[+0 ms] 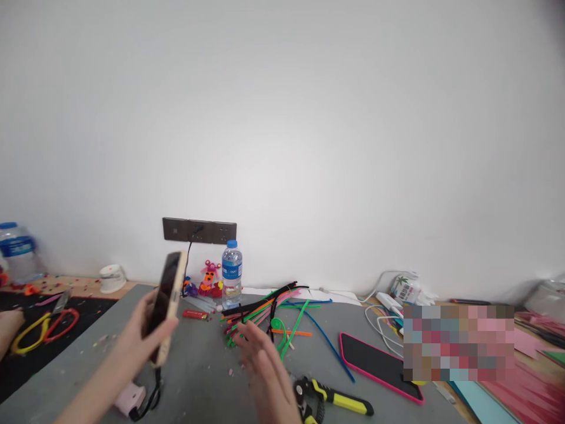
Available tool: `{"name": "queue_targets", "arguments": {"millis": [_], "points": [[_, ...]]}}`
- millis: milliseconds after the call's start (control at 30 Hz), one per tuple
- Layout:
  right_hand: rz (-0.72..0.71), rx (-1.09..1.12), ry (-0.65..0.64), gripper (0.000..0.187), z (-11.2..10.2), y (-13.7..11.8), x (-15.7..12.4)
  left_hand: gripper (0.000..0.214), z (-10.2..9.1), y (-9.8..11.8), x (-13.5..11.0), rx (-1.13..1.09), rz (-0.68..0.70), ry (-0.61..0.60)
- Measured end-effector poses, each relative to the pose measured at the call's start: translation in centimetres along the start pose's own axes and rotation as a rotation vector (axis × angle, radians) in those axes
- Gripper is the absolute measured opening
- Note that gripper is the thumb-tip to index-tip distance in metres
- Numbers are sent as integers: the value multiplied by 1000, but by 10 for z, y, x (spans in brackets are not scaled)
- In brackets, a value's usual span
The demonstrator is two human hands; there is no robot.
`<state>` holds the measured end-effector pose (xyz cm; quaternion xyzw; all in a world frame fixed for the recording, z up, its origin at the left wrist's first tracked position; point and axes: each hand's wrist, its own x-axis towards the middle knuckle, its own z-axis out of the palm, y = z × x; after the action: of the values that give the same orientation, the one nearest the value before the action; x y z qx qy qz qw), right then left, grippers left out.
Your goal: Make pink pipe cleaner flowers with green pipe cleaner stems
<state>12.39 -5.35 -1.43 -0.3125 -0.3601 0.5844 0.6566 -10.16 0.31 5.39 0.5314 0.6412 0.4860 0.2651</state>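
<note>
My left hand [152,330] grips a smartphone [164,294] in a cream case, tilted upright above the grey mat. From the phone's lower end a black strap [152,394] hangs down beside a small pink object [131,400] that is partly hidden by my forearm. My right hand [267,368] is raised and slightly blurred, fingers stretched and nothing in it. Just beyond it lies a bundle of coloured pipe cleaners [260,306], with a green coil [277,324] at its side. Yellow-and-black pliers [338,399] rest close to my right wrist.
A water bottle [232,277] stands near the wall sockets [199,231]. Right of the pliers is a phone in a pink case [379,368]. Scissors [46,330] lie on a black mat, near another person's hand [9,330]. White cables [379,324] and coloured paper [481,394] occupy the right side.
</note>
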Motion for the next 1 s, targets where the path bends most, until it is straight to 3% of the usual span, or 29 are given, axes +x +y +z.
{"name": "queue_targets", "arguments": {"millis": [67,133,167,267,367,500,600,667,767,1000], "points": [[104,146,-104,68,32,13,12,77,30,-9,-24,-114,101,-166],[162,263,-151,75,47,22,19,83,57,-20,-42,-122,114,-342],[221,289,-151,75,48,24,21,88,69,-26,-48,-118,105,-369],[381,334,4,74,35,25,25,91,101,-36,-57,-145,72,-472],[412,364,122,65,11,20,31,95,122,-33,-58,-212,-9,-517],[427,440,160,46,-19,6,42,81,126,-5,-57,-223,-74,-639],[535,489,116,41,-38,-10,51,58,121,16,-55,-230,78,-661],[513,493,103,45,-52,-23,58,49,121,19,-54,-163,173,-635],[454,405,120,51,-73,-41,71,39,128,10,-53,-73,273,-559],[464,-11,206,46,-120,-53,123,25,139,-23,-53,-97,535,-594]]}}
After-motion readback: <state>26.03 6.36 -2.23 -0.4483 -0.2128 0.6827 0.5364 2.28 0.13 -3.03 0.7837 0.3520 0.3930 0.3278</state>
